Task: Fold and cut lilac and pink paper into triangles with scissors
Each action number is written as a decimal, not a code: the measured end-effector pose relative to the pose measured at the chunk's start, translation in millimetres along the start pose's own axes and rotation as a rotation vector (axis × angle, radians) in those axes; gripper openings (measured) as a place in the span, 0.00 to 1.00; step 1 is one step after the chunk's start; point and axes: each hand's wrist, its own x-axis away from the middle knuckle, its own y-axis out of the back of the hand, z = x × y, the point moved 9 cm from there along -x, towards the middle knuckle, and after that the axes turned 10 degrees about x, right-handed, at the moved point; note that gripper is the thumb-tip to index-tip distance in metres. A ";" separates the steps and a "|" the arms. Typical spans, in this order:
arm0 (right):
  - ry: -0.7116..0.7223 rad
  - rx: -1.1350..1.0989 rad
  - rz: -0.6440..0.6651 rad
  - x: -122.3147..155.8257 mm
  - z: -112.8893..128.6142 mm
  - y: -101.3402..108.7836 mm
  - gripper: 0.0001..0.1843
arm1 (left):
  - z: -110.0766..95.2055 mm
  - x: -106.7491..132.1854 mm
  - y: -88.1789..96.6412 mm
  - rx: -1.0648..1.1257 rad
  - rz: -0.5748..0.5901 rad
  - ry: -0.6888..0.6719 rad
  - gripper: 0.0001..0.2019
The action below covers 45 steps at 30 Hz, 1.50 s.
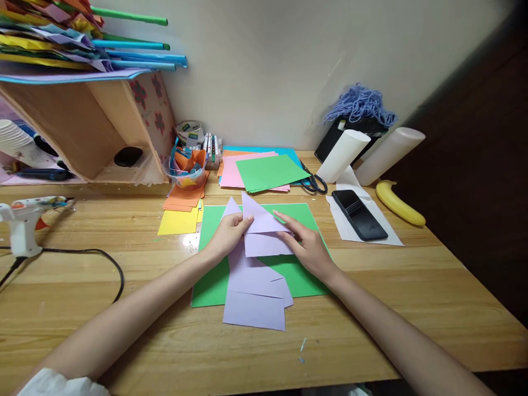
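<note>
Clamped, thumb on top, onto pointed lilac paper (pixel 260 220) with the left hand (pixel 231 230)! Across at the paper's right edge, touching with spread fingers of the right hand (pixel 309 247), though impossible to tell whether pinched together. Held right over the green sheet (pixel 303 280), partly over further lilac pieces (pixel 253 311), on the wooden table (pixel 165 346). Up beyond, in a pile near black scissors (pixel 314 184): coloured sheets (pixel 270 171), green on top. Out right, near the banana (pixel 399 203), lying on white paper (pixel 341 227): a dark phone (pixel 359 214).
</note>
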 end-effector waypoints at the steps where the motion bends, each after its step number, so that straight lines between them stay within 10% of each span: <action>1: 0.048 -0.001 -0.017 0.4 4.1 1.6 0.20 | 0.0 0.5 -1.5 0.026 0.011 0.009 0.17; 14: -0.171 -0.366 0.027 -1.1 -13.6 -11.8 0.13 | 15.0 9.4 -24.3 0.336 0.228 0.106 0.19; 23: -0.219 -0.475 0.088 -2.5 -13.6 -16.3 0.13 | 1.6 6.6 -7.8 -0.011 0.058 -0.038 0.14; 31: -0.288 -0.652 0.207 -4.1 -22.2 -27.4 0.15 | -4.7 26.7 -37.6 -0.370 0.314 -0.009 0.13; 45: -0.286 -0.577 0.063 -11.1 -31.2 -14.0 0.14 | -7.0 17.7 -28.9 -0.535 0.269 -0.081 0.20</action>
